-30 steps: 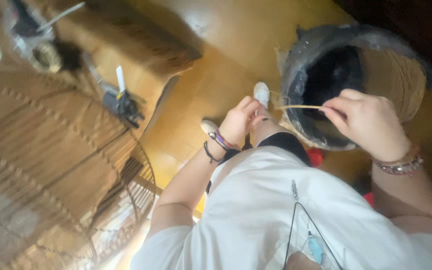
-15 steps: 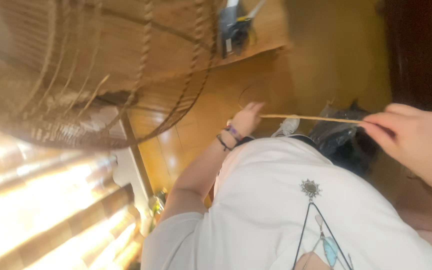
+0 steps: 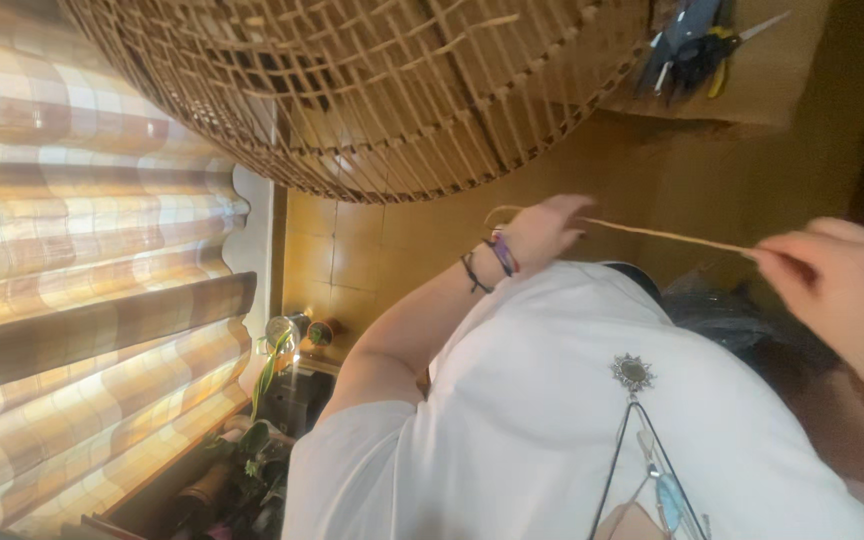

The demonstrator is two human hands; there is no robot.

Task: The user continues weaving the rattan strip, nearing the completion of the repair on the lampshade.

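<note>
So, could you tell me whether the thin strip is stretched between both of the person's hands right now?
Yes, the thin strip runs taut from the left hand across to the pinching fingers of the right hand.

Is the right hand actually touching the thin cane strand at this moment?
Touching. The head view shows the right hand pinching one end of the thin cane strand between its fingertips, with the strand running taut across to the left hand.

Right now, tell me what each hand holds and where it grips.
Both hold one thin cane strip: the right hand pinches one end, and the left hand grips it near the other, curled end.
</note>
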